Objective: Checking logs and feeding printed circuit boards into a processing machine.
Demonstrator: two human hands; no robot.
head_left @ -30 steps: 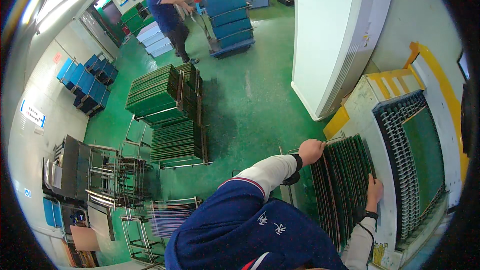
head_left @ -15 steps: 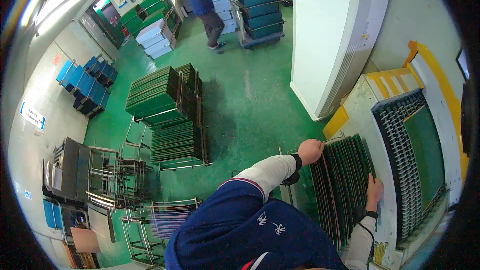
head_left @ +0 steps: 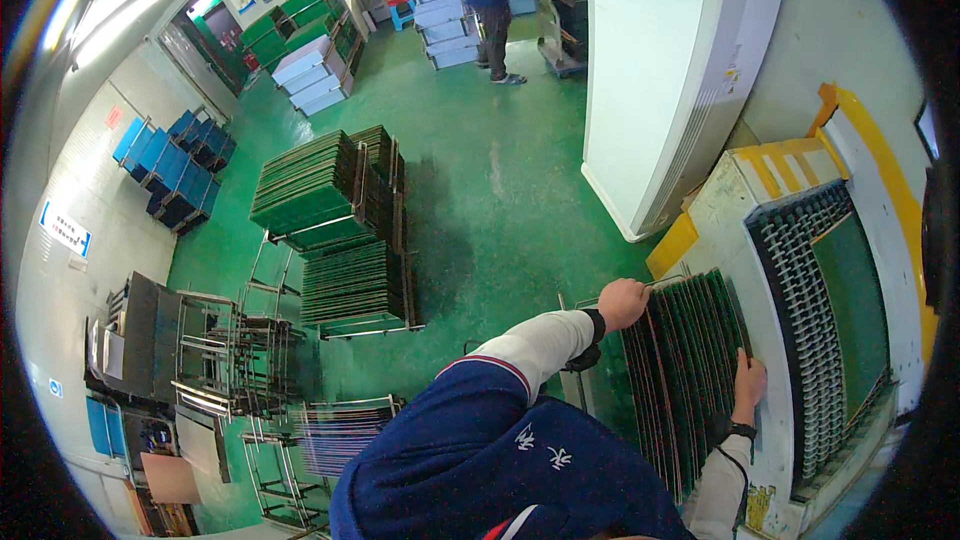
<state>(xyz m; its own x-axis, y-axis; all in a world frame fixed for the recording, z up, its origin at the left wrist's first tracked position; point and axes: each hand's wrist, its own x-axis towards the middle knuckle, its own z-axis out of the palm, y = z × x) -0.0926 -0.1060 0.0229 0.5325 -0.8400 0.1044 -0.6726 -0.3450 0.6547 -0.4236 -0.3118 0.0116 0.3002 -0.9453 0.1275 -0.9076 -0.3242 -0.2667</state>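
A row of thin dark green panels [head_left: 685, 380], looking like circuit boards, stands on edge in a metal rack [head_left: 562, 305] at my right side. My left hand [head_left: 623, 304] is closed at the far left corner of the row, its fingertips hidden by the fist. My right hand [head_left: 748, 388] grips the edge of the rightmost green panel [head_left: 728, 305], fingers over its top edge. Just right of that hand is a machine with a bed of rollers [head_left: 800, 330], and another flat green panel [head_left: 850, 310] lies on the rollers.
A tall white cabinet-like unit [head_left: 650, 70] stands ahead. Racks of green panels [head_left: 305, 190] stand on the green floor to the left, near bare metal racks [head_left: 235, 355]. Farther off, a person [head_left: 490, 0] stands by a cart [head_left: 560, 40], near stacked light blue trays [head_left: 440, 10].
The distant person and the loaded cart have moved right, partly behind the white unit. Light blue trays and a second person show behind. My hands stay practically where they were.
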